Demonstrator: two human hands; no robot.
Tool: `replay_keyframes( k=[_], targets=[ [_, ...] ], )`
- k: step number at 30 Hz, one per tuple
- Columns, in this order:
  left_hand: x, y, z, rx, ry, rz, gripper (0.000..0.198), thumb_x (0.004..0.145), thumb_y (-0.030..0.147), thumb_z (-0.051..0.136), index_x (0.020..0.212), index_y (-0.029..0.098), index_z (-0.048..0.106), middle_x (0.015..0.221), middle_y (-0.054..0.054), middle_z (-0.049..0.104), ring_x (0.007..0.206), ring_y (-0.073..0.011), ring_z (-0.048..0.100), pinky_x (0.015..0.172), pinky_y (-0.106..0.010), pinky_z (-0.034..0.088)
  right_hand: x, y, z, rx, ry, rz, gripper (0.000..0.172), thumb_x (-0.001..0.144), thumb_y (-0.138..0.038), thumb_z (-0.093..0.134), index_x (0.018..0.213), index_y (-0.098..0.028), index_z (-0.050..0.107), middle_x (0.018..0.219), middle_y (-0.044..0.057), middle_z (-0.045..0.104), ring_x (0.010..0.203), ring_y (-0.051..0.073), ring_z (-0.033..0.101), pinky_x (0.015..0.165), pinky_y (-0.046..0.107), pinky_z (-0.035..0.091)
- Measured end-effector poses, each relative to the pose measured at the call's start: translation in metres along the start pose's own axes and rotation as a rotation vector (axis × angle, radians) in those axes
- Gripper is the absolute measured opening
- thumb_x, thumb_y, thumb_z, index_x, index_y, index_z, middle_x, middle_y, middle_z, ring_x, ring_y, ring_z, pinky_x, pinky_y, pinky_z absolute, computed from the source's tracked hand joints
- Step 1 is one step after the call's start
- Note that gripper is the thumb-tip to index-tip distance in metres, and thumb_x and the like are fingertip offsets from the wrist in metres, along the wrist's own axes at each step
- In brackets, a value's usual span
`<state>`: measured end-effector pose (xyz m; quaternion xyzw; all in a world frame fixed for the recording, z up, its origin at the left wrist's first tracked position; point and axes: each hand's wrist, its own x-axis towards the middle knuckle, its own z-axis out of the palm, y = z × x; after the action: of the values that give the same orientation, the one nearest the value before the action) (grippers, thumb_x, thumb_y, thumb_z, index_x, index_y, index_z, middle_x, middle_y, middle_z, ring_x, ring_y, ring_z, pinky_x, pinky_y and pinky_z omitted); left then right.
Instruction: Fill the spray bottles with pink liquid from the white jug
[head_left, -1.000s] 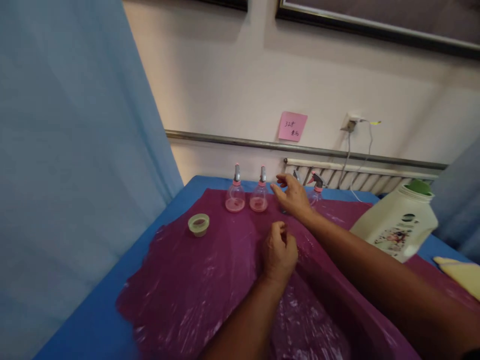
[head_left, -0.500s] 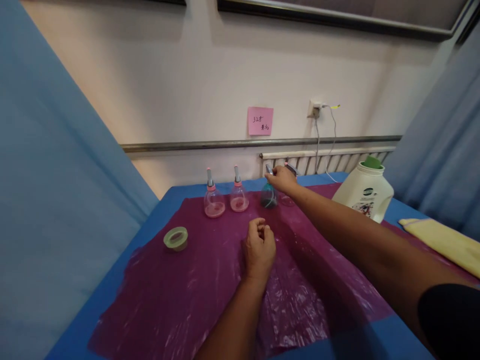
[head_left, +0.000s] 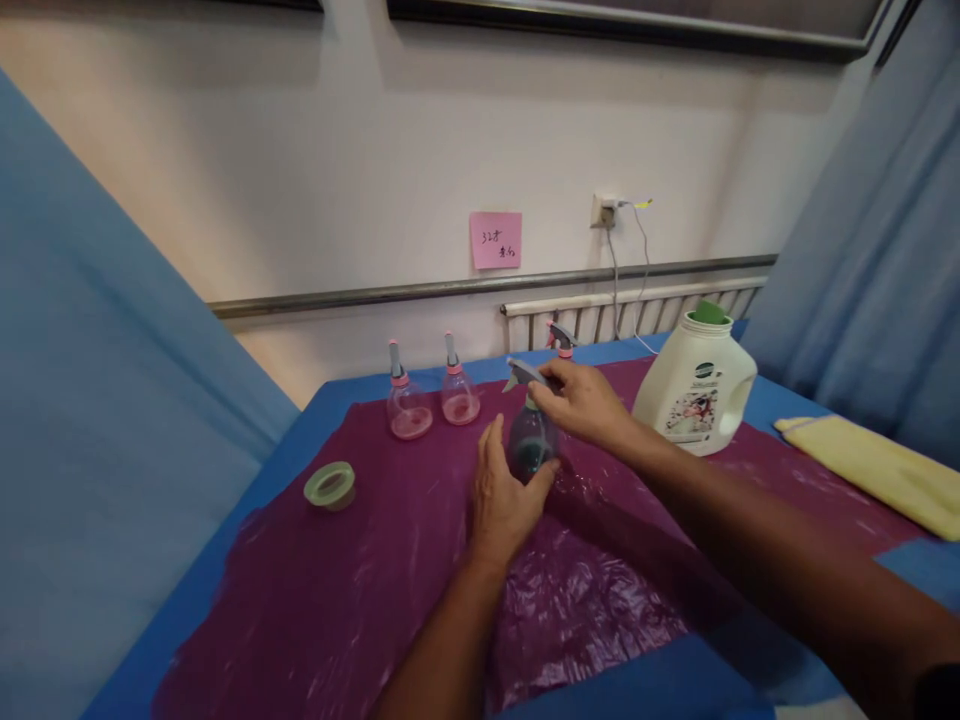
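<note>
A teal-tinted spray bottle [head_left: 531, 450] with a grey trigger head stands in front of me, dark green liquid in its lower part. Gripping its head from the right is my right hand [head_left: 583, 398], fingers closed. My left hand [head_left: 506, 495] cups the lower body, thumb on the right side and fingers on the left. Behind and to the left are two clear spray bottles, one [head_left: 409, 412] beside the other [head_left: 460, 396], with a little pinkish content. Another spray bottle's pink-and-grey head [head_left: 561, 338] shows behind my right hand, its body mostly hidden.
Crinkled purple plastic sheeting [head_left: 405, 560] covers much of the blue table. A round greenish roll of tape [head_left: 330, 485] lies at left. To the right stand a cream jug [head_left: 694, 385] with a green cap and a folded yellow cloth [head_left: 862, 470]. Blue curtains [head_left: 97, 400] hang on both sides.
My right hand has brought the teal bottle forward from the back row, closer to me. My left hand has gone from loosely curled and apart to around the bottle's lower body.
</note>
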<state>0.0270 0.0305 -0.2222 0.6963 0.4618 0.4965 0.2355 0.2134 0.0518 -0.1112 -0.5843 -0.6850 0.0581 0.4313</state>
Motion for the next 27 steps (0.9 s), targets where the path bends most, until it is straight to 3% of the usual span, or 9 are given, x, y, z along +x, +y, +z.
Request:
replay_keyframes(
  k=[3, 6, 13, 19, 24, 27],
  targets=[
    [-0.001, -0.001, 0.001, -0.014, -0.153, -0.046, 0.08, 0.088, 0.036, 0.093, 0.16, 0.027, 0.06, 0.16, -0.014, 0.068, 0.152, -0.0378, 0.065, 0.131, -0.061, 0.051, -0.027, -0.005, 0.005, 0.112, 0.012, -0.017, 0.021, 0.101, -0.037, 0.07, 0.108, -0.024, 0.085, 0.096, 0.003, 0.085, 0.082, 0.021, 0.073, 0.076, 0.034, 0.047],
    [-0.001, -0.005, 0.001, -0.025, -0.196, -0.073, 0.064, 0.091, 0.032, 0.089, 0.151, 0.027, 0.067, 0.148, -0.012, 0.072, 0.142, -0.0357, 0.07, 0.124, -0.059, 0.055, -0.041, 0.0, 0.013, 0.233, 0.069, 0.006, 0.023, 0.102, -0.041, 0.071, 0.111, -0.025, 0.084, 0.1, 0.003, 0.086, 0.085, 0.022, 0.074, 0.078, 0.034, 0.051],
    [-0.005, 0.001, 0.004, -0.019, -0.27, -0.094, 0.091, 0.086, 0.039, 0.096, 0.166, 0.025, 0.054, 0.161, -0.018, 0.066, 0.155, -0.0409, 0.062, 0.13, -0.062, 0.05, -0.059, 0.025, 0.027, 0.409, 0.086, 0.02, 0.024, 0.1, -0.045, 0.079, 0.113, -0.025, 0.082, 0.103, 0.003, 0.083, 0.094, 0.023, 0.074, 0.088, 0.036, 0.056],
    [-0.003, 0.007, 0.002, -0.033, -0.234, -0.121, 0.073, 0.088, 0.045, 0.094, 0.152, 0.026, 0.063, 0.145, -0.014, 0.074, 0.142, -0.0389, 0.071, 0.121, -0.058, 0.056, -0.061, 0.015, 0.029, 0.5, 0.133, 0.012, 0.021, 0.098, -0.041, 0.082, 0.113, -0.026, 0.083, 0.103, 0.002, 0.082, 0.095, 0.022, 0.074, 0.091, 0.036, 0.058],
    [-0.001, 0.004, -0.003, -0.019, -0.163, -0.149, 0.079, 0.087, 0.046, 0.091, 0.156, 0.024, 0.059, 0.155, -0.018, 0.071, 0.147, -0.0409, 0.07, 0.125, -0.06, 0.055, -0.063, 0.012, 0.038, 0.501, 0.144, 0.072, 0.03, 0.091, -0.035, 0.085, 0.119, -0.026, 0.082, 0.111, 0.004, 0.083, 0.1, 0.023, 0.075, 0.094, 0.039, 0.059],
    [-0.001, -0.004, -0.003, -0.03, -0.18, -0.155, 0.079, 0.088, 0.047, 0.091, 0.157, 0.026, 0.059, 0.152, -0.016, 0.075, 0.142, -0.042, 0.074, 0.123, -0.06, 0.057, -0.064, 0.011, 0.045, 0.484, 0.15, 0.103, 0.023, 0.09, -0.033, 0.084, 0.111, -0.026, 0.081, 0.106, 0.004, 0.083, 0.098, 0.024, 0.075, 0.092, 0.039, 0.06]
  ],
)
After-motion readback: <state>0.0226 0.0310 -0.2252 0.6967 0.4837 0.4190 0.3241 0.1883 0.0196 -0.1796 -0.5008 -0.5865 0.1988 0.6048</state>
